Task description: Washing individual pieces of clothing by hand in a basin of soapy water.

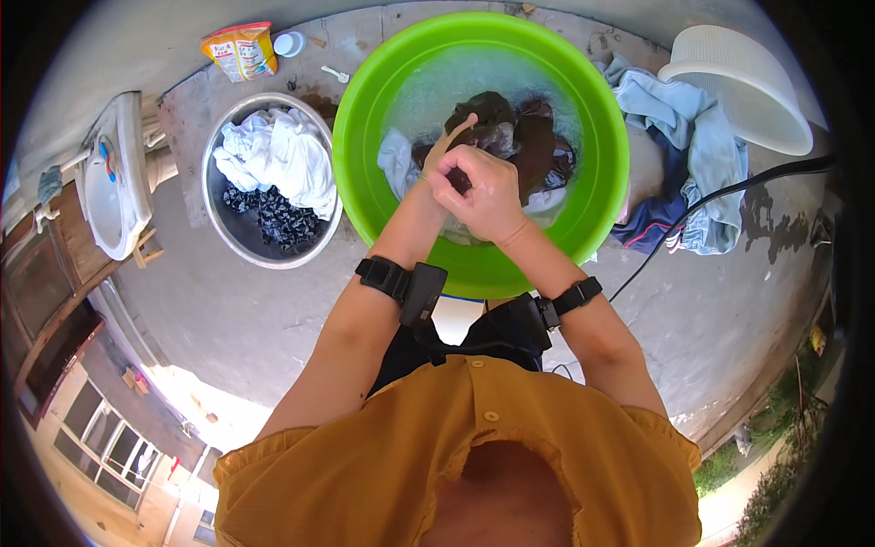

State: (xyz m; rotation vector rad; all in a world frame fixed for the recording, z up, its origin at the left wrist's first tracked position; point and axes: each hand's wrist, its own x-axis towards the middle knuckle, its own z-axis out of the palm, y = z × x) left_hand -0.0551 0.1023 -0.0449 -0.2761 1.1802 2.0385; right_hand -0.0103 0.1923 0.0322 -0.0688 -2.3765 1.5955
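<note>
A large green plastic basin (372,61) stands in front of me with cloudy, sudsy water (437,82) in it. A wet dark brown garment (536,143) lies bunched in the water, with some pale cloth (395,161) at its left. My left hand (444,147) is over the brown garment, one finger stretched out, partly covered by the other hand. Across the left wrist lies my right hand (484,191), its fingers curled and a dark gap inside the curl. Whether either hand grips anything is hidden. A thin band (424,178) circles the left wrist.
Left of the basin, a metal bowl (213,198) holds white cloth (290,154) and dark patterned cloth (287,219). Behind are a detergent bag (240,55), a white cap (290,44) and a small scoop (335,74). At right lie denim (714,157), a white basket (738,89) and a black cable (738,183).
</note>
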